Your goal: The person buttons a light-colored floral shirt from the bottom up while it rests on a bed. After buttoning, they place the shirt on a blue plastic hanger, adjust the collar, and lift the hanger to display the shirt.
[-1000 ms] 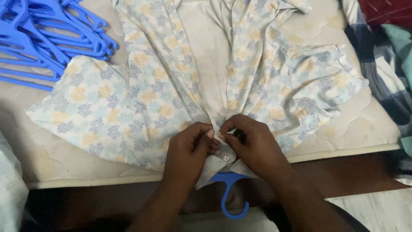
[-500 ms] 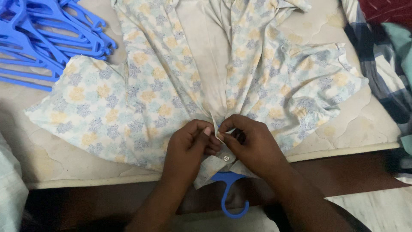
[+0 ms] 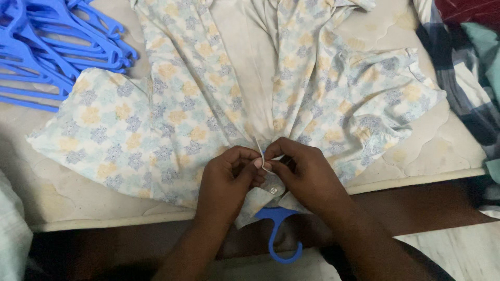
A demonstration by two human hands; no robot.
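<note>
The floral shirt (image 3: 208, 114) lies spread front-up on the mattress (image 3: 427, 156), its collar at the near edge over a blue hanger (image 3: 281, 234). It looks light, soft and limp, best taken at the stiffer button placket. The left hand (image 3: 229, 179) and right hand (image 3: 307, 174) meet there, fingers pinched on the placket edges, apparently around a button (image 3: 273, 190).

Soft cloth, smooth plastic

The floral shirt (image 3: 208, 114) is thin matt cloth; its hanger (image 3: 280, 229) and the piled hangers (image 3: 52, 47) are smooth blue plastic; the mattress (image 3: 442, 151) looks like quilted fabric.
</note>
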